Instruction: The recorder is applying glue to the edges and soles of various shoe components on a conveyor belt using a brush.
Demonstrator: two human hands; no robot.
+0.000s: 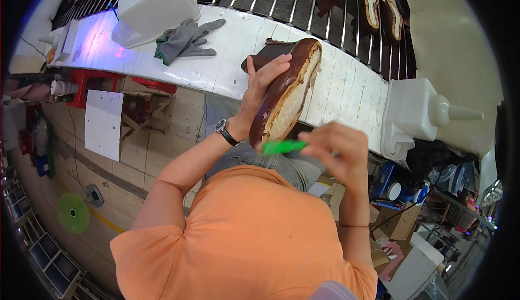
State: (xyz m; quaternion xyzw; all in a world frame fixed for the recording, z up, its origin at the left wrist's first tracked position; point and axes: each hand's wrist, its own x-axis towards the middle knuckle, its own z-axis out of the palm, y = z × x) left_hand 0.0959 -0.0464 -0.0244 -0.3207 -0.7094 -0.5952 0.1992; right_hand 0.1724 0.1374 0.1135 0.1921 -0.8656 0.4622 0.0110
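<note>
My left hand is wrapped round a dark brown leather shoe upper, with fingers over its side. The shoe is tilted, its pale, unsoled bottom turned to the right and its lower end toward my body. In my right hand is a green-handled brush, gripped between fingers and thumb and smeared by motion. Its tip is at the lower end of the shoe bottom; I cannot tell whether it touches. Beyond my left hand, a pair of grey gloves lies on the white bench.
White plastic containers stand at the bench's left and right, the right one with a spout. Behind the bench runs a roller conveyor carrying more shoe uppers. A green fan stands on the floor at left; cardboard boxes are at right.
</note>
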